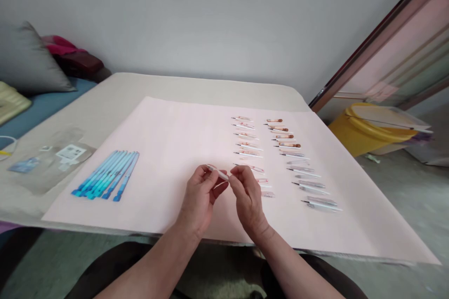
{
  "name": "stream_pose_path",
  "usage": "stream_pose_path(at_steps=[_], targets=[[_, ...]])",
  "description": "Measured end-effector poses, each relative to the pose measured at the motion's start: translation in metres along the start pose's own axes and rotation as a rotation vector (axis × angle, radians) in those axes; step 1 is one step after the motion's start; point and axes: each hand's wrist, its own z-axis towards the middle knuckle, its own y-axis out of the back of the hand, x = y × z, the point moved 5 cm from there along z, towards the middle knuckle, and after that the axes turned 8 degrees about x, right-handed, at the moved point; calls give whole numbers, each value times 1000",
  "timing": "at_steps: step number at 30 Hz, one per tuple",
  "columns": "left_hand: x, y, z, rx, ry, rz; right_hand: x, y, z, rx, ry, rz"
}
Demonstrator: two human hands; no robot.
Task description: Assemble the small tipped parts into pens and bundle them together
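Note:
Both hands meet over the pink sheet (168,149) on the table. My left hand (200,196) pinches one end of a thin white pen refill (219,173) between thumb and fingers. My right hand (247,195) pinches its other end. Just right of the hands lie two columns of small pen parts: refills with clear caps (247,147) and a farther column of brown and grey pieces (298,163). A bundle of several blue pen barrels (107,175) lies on the sheet to the left.
Clear plastic packaging with labels (52,161) lies on the table's left side. A grey cushion (26,58) and red cloth (63,46) sit far left. A yellow tub (368,126) stands on the floor at right, beside a leaning pink door frame.

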Motion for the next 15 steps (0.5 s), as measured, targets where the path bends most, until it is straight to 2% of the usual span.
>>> stream_pose_path(at_steps=[6, 15], targets=[[4, 1, -2, -11, 25, 29, -2, -3, 0, -38, -7, -11], [7, -1, -2, -16, 65, -64, -10, -16, -6, 52, -37, 8]])
